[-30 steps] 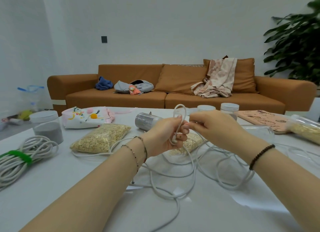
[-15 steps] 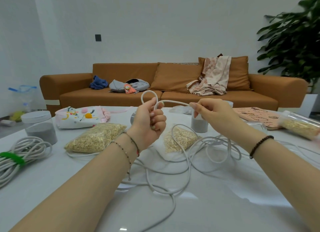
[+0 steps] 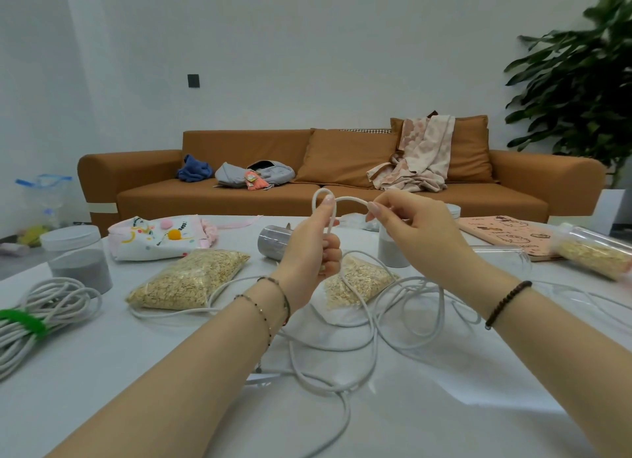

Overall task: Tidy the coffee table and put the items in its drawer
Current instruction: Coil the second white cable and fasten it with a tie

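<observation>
Now, cable loop (image 3: 352, 200) upright in left hand (image 3: 309, 249) — span crosswise to right hand (image 3: 413, 225)

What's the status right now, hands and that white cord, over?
Left hand grips white cord, loop up. Right hand pinches same cord. Rest tangled on table, partly over oat bag.

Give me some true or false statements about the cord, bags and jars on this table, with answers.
1. Both the left hand and the right hand hold the loose white cord. True.
2. The coiled cord at the table's left edge is bound with a red strap. False: the strap is green.
3. The grey-filled jar beside that coil lies on its side. False: it stands upright.
4. A bag of oats lies flat on the table. True.
</observation>
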Tool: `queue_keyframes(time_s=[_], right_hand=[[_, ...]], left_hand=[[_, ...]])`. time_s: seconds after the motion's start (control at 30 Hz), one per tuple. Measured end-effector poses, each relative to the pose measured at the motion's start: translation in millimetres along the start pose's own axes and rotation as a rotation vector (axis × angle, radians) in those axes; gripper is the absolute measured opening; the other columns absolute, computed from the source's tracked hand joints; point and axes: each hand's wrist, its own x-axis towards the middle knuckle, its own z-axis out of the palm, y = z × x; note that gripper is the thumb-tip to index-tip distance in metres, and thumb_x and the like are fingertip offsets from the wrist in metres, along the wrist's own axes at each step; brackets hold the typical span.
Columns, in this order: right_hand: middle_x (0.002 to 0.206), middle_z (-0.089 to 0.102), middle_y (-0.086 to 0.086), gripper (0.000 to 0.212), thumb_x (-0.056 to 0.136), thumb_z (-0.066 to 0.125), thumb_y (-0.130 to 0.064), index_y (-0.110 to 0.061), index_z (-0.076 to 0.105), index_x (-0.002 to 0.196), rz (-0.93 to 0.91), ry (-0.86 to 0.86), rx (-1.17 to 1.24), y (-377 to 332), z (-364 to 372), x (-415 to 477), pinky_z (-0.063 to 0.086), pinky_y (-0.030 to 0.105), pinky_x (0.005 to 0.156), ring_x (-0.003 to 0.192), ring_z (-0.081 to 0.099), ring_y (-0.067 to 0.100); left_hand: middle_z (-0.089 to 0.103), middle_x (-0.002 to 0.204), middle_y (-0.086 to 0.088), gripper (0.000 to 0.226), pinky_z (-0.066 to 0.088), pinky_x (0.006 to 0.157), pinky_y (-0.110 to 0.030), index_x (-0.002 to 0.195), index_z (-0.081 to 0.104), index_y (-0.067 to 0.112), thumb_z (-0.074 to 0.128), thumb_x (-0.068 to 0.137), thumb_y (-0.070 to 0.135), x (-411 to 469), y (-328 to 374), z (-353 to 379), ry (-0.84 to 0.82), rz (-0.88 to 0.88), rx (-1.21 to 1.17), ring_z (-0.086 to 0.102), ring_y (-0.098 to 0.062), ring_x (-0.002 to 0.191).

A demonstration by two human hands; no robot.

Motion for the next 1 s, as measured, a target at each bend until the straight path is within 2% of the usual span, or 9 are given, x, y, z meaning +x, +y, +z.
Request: queue_keyframes(time_s=[0.13, 0.3, 0.53, 0.63, 0.73, 0.87, 1.0], right_hand=[[0.051, 0.046, -0.013, 0.02, 0.1, 0.059, -0.024, -0.018, 0.069, 0.084, -0.021, -0.013, 0.035, -1, 3, -2, 0.028, 0.014, 0.048, 0.049, 0.039, 0.007], [0.051, 0.045, -0.012, 0.021, 0.1, 0.059, -0.026, -0.022, 0.066, 0.081, -0.019, -0.073, 0.04, 1, 5, -2, 0.029, 0.013, 0.048, 0.048, 0.039, 0.007], [0.054, 0.047, -0.013, 0.02, 0.1, 0.06, -0.017, -0.016, 0.067, 0.081, -0.054, -0.149, 0.006, 2, 8, -4, 0.033, 0.014, 0.052, 0.051, 0.04, 0.006], [0.057, 0.05, -0.012, 0.026, 0.098, 0.062, -0.014, -0.032, 0.065, 0.079, -0.077, -0.153, -0.021, 1, 11, -4, 0.034, 0.015, 0.055, 0.056, 0.043, 0.008], [0.059, 0.049, -0.011, 0.035, 0.096, 0.063, -0.016, -0.045, 0.059, 0.076, -0.087, -0.151, -0.06, 1, 13, -4, 0.035, 0.016, 0.057, 0.06, 0.044, 0.009], [0.059, 0.047, -0.01, 0.018, 0.098, 0.062, -0.024, -0.03, 0.066, 0.081, -0.042, -0.18, -0.086, 0, 14, -7, 0.034, 0.015, 0.055, 0.058, 0.044, 0.005], [0.061, 0.046, -0.01, 0.025, 0.099, 0.061, -0.029, -0.025, 0.062, 0.074, -0.004, -0.215, -0.016, 0, 17, -8, 0.034, 0.016, 0.054, 0.054, 0.042, 0.005]], left_hand=[[0.028, 0.053, 0.007, 0.048, 0.02, 0.04, -0.018, 0.1, 0.052, 0.014, 0.05, 0.094, 0.062, -1, -5, 2, -0.064, -0.004, 0.148, 0.022, -0.007, 0.044], [0.027, 0.055, 0.005, 0.059, 0.02, 0.044, -0.02, 0.102, 0.05, 0.012, 0.044, 0.092, 0.07, -2, -5, 3, -0.114, -0.003, 0.188, 0.022, -0.009, 0.046], [0.028, 0.055, 0.004, 0.053, 0.02, 0.049, -0.024, 0.095, 0.047, 0.014, 0.046, 0.092, 0.067, -3, -7, 4, -0.174, -0.011, 0.305, 0.023, -0.011, 0.05], [0.03, 0.054, 0.004, 0.046, 0.02, 0.049, -0.024, 0.084, 0.045, 0.015, 0.046, 0.096, 0.059, -3, -7, 4, -0.182, -0.012, 0.315, 0.025, -0.011, 0.049], [0.033, 0.049, 0.005, 0.05, 0.025, 0.047, -0.023, 0.067, 0.04, 0.015, 0.039, 0.1, 0.054, -4, -9, 3, -0.139, 0.057, 0.402, 0.029, -0.011, 0.045], [0.035, 0.052, 0.003, 0.05, 0.028, 0.046, -0.023, 0.066, 0.041, 0.016, 0.036, 0.102, 0.051, -2, -13, 2, -0.083, 0.16, 0.421, 0.031, -0.012, 0.046], [0.035, 0.054, 0.001, 0.045, 0.028, 0.048, -0.025, 0.078, 0.047, 0.01, 0.033, 0.103, 0.045, 5, -9, -2, -0.022, 0.239, 0.261, 0.031, -0.013, 0.049]])
